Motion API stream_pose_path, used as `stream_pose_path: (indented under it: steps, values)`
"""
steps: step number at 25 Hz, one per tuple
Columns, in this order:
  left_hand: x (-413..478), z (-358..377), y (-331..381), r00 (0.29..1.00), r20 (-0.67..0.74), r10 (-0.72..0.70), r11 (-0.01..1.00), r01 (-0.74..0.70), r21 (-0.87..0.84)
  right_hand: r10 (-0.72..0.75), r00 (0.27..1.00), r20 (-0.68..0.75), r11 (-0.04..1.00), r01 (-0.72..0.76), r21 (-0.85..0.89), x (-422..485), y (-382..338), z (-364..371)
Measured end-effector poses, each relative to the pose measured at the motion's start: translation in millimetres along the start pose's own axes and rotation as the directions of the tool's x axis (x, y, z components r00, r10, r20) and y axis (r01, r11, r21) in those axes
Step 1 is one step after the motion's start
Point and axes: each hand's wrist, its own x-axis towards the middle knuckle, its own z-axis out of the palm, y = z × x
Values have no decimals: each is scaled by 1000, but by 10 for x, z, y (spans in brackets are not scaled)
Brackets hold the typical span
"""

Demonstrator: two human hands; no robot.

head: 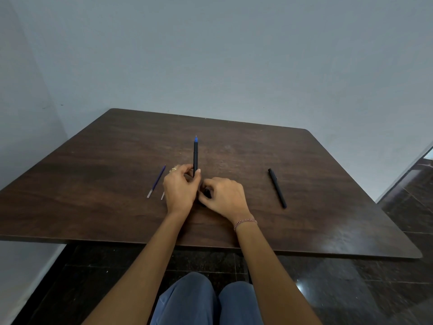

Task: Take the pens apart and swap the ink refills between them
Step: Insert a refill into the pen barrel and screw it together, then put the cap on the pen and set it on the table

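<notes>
Table: one dark wooden table [304,231] is showing.
Hands: two are working over it, the left hand [179,191] and the right hand [225,195].
Pens: two are showing, a blue-tipped pen [195,156] and an all-black pen [277,188].
Refills: one blue refill [156,181] is lying in plain view; a clear end [162,195] peeking out beside the left hand is probably a second.
Loose parts: one small dark piece [207,193] is sitting in the right hand's fingers.

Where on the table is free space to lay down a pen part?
Bare wood lies between the right hand and the loose pen, and across the far table beyond the held pen. It is crowded left of the left hand, by the refill.
</notes>
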Motion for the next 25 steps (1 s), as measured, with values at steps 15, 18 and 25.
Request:
stream_pose_path:
  steps: [15,18,25]
  values:
    - [10,4,3,1000,4,4,1000,-4,21,87,995,-47,962,-71,265,20,93,44]
    - [0,11,12,999,44,20,999,-22,38,279,957,-80,753,-166,637,35,165,25]
    - [-24,14,52,979,189,73,988,-97,120,631,776,1,226,-185,957,57,305,-51]
